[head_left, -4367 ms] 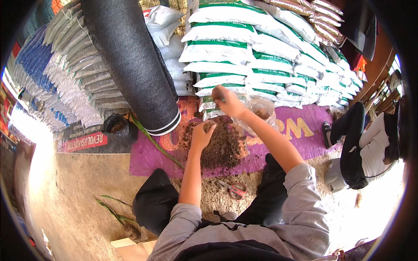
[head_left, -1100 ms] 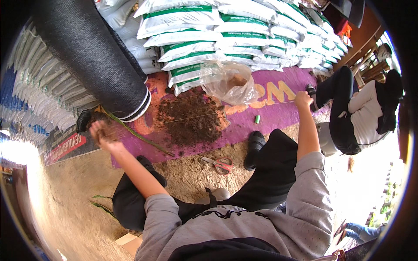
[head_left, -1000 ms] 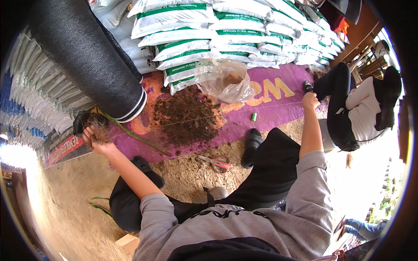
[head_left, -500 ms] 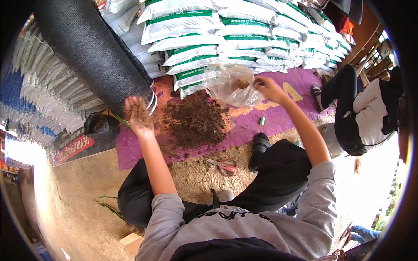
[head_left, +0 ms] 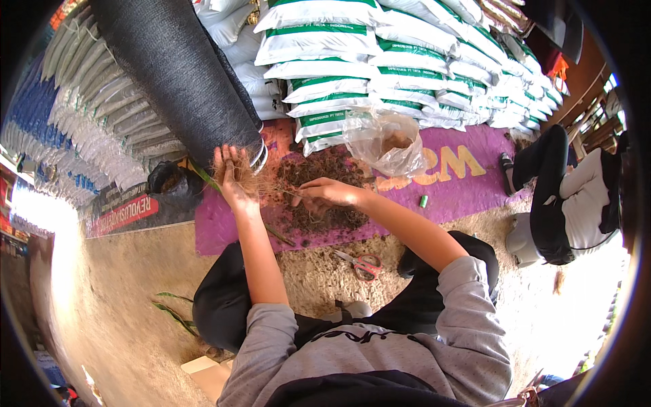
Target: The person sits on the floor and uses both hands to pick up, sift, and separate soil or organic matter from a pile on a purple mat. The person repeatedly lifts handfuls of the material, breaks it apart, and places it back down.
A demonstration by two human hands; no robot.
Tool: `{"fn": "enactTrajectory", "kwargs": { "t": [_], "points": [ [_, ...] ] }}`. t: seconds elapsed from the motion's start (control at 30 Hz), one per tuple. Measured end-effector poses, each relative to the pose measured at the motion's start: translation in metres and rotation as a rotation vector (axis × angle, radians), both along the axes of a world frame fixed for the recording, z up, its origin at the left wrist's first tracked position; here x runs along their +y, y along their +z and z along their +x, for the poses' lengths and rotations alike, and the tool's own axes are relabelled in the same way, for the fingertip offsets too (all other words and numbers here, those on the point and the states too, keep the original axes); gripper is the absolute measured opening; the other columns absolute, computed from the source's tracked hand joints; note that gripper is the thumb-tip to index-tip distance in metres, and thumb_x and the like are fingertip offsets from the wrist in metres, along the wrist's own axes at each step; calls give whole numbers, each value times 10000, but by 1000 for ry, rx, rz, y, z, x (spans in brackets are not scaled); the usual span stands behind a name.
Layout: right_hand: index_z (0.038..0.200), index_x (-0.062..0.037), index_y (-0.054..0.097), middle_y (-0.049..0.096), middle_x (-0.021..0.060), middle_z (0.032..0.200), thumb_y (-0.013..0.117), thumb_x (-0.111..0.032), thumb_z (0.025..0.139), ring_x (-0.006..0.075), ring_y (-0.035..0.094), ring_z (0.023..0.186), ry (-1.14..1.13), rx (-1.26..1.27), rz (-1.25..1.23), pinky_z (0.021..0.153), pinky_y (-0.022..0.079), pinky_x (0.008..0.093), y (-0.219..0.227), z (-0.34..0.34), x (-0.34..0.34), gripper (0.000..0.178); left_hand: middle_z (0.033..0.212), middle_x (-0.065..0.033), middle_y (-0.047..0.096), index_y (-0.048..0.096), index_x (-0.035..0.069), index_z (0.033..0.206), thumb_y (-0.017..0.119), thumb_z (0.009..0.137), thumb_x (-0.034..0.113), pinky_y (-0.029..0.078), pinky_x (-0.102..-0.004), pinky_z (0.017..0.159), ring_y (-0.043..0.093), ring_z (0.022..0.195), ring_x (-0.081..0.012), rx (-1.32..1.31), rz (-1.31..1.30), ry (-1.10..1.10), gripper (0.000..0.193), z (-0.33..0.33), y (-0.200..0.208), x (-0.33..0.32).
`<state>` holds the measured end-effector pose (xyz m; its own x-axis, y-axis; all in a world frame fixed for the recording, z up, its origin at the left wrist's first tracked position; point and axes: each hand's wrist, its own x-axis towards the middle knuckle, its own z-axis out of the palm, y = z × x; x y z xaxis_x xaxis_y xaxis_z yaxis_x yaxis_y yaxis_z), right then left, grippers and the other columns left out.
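A loose tuft of brown plant fibre [head_left: 255, 182] rests against the palm of my left hand [head_left: 234, 186], whose fingers stand up and curl a little around it. Beside that hand a long green leaf [head_left: 204, 176] sticks out. My right hand [head_left: 327, 195] is over the heap of dark soil [head_left: 332, 218], fingers bent together and pointing toward the fibre. Whatever its fingertips pinch is too small to make out. Beyond it a clear plastic bag [head_left: 369, 146] lies with a brown clump [head_left: 397, 140] inside.
Red-handled scissors [head_left: 367, 266] and cut leaves [head_left: 178, 319] lie on the floor. A purple banner [head_left: 468, 183] spreads under the soil. Around it are a black rolled net [head_left: 176, 74], stacked white sacks [head_left: 325, 44], a black pot bag [head_left: 173, 184] and a small green cylinder [head_left: 424, 201]. Another person [head_left: 576, 190] sits at right.
My right hand has moved left from the plastic bag to above the soil, close to my left hand. The left hand still has the fibre. The whole view has shifted slightly.
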<state>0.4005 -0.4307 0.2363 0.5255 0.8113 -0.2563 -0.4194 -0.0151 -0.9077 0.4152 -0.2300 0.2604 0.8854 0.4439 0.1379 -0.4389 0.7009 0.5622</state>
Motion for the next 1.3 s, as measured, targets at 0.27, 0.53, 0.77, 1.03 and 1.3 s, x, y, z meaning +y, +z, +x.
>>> {"fn": "enactTrajectory", "kwargs": {
  "t": [0.27,0.53,0.77,1.03,1.3],
  "points": [
    [855,31,574,489,23,507,552,-202,813,90,428,418,-420,-273,-275,405,327,264,1,-2,-24,238,1269,-188,359,274,-21,1297,363,893,-11,392,-422,961,429,1139,-266,-45,28,93,414,-2,-3,13],
    [808,74,611,554,235,592,579,-178,708,280,588,546,-728,-893,-615,543,452,356,3,-9,-31,273,1276,-199,352,290,-38,1282,322,900,-15,416,-418,955,421,1160,-281,-55,172,127,384,-12,1,5],
    [761,50,600,546,248,609,572,-167,717,370,567,572,-823,-1025,-688,567,452,391,-9,15,-58,223,1249,-222,378,315,-48,1263,323,894,-23,440,-427,933,450,1126,-317,-63,273,226,369,-15,2,-3],
    [766,44,608,605,205,696,535,-163,731,290,607,637,-843,-865,-1095,597,455,380,-60,31,-181,223,1252,-269,343,263,-64,1270,386,886,10,416,-442,947,425,1143,-346,-100,277,552,410,-26,27,72],
    [875,17,610,603,225,765,535,-238,753,374,584,765,-473,-731,-884,692,448,418,-83,-27,-107,292,1258,-262,346,268,-62,1269,377,883,14,404,-452,954,421,1147,-343,-54,334,364,408,-26,0,47]
  ]
}}
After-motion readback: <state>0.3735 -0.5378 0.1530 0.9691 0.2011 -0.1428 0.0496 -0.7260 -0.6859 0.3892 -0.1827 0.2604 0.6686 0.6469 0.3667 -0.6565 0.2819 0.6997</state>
